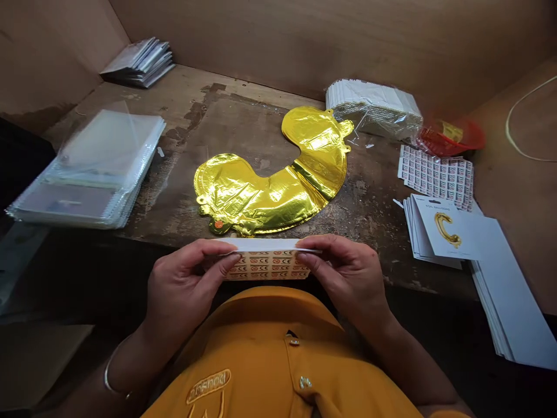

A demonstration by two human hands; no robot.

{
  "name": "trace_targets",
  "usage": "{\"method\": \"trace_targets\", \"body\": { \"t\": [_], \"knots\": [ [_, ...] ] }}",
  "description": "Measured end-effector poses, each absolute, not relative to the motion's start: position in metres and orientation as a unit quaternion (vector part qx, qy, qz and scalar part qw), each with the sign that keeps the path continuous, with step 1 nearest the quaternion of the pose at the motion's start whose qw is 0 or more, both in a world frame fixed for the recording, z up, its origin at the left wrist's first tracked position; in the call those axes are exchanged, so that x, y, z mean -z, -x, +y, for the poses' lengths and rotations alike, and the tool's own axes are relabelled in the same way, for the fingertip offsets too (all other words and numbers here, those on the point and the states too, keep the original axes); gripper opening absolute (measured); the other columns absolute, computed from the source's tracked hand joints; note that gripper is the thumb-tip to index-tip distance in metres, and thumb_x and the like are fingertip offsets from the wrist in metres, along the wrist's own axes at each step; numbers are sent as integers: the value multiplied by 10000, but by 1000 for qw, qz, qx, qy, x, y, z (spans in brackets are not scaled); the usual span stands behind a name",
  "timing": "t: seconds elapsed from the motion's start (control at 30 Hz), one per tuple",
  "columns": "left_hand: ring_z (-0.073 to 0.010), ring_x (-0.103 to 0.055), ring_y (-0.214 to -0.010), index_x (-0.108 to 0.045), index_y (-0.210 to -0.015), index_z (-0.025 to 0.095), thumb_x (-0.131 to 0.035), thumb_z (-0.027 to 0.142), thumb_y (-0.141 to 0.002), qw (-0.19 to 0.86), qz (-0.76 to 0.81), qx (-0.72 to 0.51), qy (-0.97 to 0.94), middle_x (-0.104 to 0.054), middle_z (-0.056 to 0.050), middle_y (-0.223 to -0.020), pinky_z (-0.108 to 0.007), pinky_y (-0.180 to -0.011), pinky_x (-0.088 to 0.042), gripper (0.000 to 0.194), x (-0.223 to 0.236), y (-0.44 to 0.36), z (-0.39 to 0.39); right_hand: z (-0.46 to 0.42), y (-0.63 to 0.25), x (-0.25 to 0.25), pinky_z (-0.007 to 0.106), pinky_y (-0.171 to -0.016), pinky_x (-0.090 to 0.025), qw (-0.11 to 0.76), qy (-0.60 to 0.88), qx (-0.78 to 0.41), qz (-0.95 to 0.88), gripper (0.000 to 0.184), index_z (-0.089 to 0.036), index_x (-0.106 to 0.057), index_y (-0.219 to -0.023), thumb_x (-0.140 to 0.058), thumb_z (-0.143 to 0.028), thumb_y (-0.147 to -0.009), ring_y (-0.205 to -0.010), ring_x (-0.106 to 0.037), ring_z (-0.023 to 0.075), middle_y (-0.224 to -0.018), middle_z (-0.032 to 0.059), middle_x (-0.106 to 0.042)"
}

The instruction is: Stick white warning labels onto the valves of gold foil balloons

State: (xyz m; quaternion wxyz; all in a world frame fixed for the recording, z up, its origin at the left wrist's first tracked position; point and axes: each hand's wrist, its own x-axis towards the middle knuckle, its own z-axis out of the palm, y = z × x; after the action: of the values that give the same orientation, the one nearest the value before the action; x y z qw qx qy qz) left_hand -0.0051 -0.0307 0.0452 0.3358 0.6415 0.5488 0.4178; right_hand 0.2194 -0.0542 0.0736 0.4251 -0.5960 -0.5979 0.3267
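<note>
Both my hands pinch the top edge of a sheet of small printed stickers (265, 264), held just above the table's front edge. My left hand (187, 284) grips its left end between thumb and fingers. My right hand (343, 273) grips the right end the same way. The top strip of the sheet looks folded or peeled back white. Just beyond the sheet, a flat gold foil balloon (270, 200) in the shape of a letter C lies on the worn wooden table (243, 128), almost touching the sheet's far side.
Left of the balloon lies a stack of transparent plastic bags (100, 168). To the right are a sticker sheet (437, 177), printed foil balloon cards (444, 229), blank white cards (509, 290), a white stack (374, 104) and a red bowl (452, 136). Papers (141, 62) sit far left.
</note>
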Motion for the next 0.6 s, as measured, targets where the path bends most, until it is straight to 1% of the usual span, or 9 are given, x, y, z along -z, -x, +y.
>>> {"method": "trace_targets", "body": {
  "t": [0.1,0.17,0.2,0.23,0.27,0.33,0.4,0.5,0.6],
  "knots": [
    [-186,-588,-829,-690,-793,272,-671,356,-818,239,547,-382,-705,-592,-17,-858,-324,-753,-500,90,-50,9,-30,-54,-220,-77,268,-667,-495,403,599,-301,-623,82,-232,-719,-822,-651,-276,-833,-713,-607,140,-769,14,-662],
    [-260,-546,-1022,-693,-766,258,-686,364,-793,163,549,-386,-723,-553,-61,-1003,-413,-894,-464,109,-52,12,-29,-52,-221,-79,283,-717,-486,394,597,-276,-642,82,-232,-717,-794,-654,-272,-826,-778,-584,151,-814,28,-611],
    [-285,-522,-1094,-690,-754,251,-692,359,-784,159,544,-393,-724,-549,-71,-1070,-441,-943,-444,112,-53,13,-28,-51,-222,-80,292,-750,-482,397,594,-269,-646,81,-229,-710,-784,-652,-267,-825,-816,-579,158,-844,34,-598],
    [-290,-527,-1111,-683,-748,246,-693,352,-781,191,538,-396,-720,-566,-73,-1101,-442,-947,-451,112,-54,14,-28,-50,-223,-80,299,-776,-479,401,590,-272,-645,85,-223,-698,-779,-643,-262,-831,-842,-579,164,-865,38,-598],
    [-275,-571,-1055,-674,-747,241,-692,350,-781,252,533,-393,-706,-603,-68,-1075,-416,-895,-493,115,-53,15,-27,-49,-224,-80,303,-791,-476,405,586,-285,-642,96,-217,-682,-772,-629,-258,-840,-849,-584,166,-869,39,-610],
    [-205,-643,-775,-657,-740,230,-702,355,-771,400,530,-376,-646,-672,-41,-857,-313,-659,-552,137,-51,15,-24,-48,-226,-80,295,-768,-477,404,578,-331,-626,136,-203,-653,-753,-599,-267,-860,-799,-593,159,-819,32,-634],
    [-149,-599,-559,-639,-699,214,-733,362,-737,498,536,-372,-570,-652,-5,-650,-235,-485,-509,179,-48,15,-21,-48,-228,-78,277,-705,-478,392,572,-407,-594,141,-193,-653,-787,-599,-301,-860,-734,-594,149,-780,25,-650],
    [-125,-584,-513,-626,-664,200,-778,354,-684,546,543,-388,-507,-645,7,-604,-195,-448,-493,218,-42,14,-18,-48,-231,-73,260,-641,-479,367,552,-523,-535,181,-177,-667,-880,-647,-346,-819,-706,-598,147,-780,23,-661],
    [-128,-595,-517,-671,-738,206,-787,359,-672,553,545,-383,-500,-660,3,-617,-193,-446,-499,203,-37,13,-18,-49,-232,-67,237,-591,-448,345,566,-529,-530,196,-159,-673,-788,-633,-347,-826,-651,-546,126,-701,10,-616]
  ]
}}
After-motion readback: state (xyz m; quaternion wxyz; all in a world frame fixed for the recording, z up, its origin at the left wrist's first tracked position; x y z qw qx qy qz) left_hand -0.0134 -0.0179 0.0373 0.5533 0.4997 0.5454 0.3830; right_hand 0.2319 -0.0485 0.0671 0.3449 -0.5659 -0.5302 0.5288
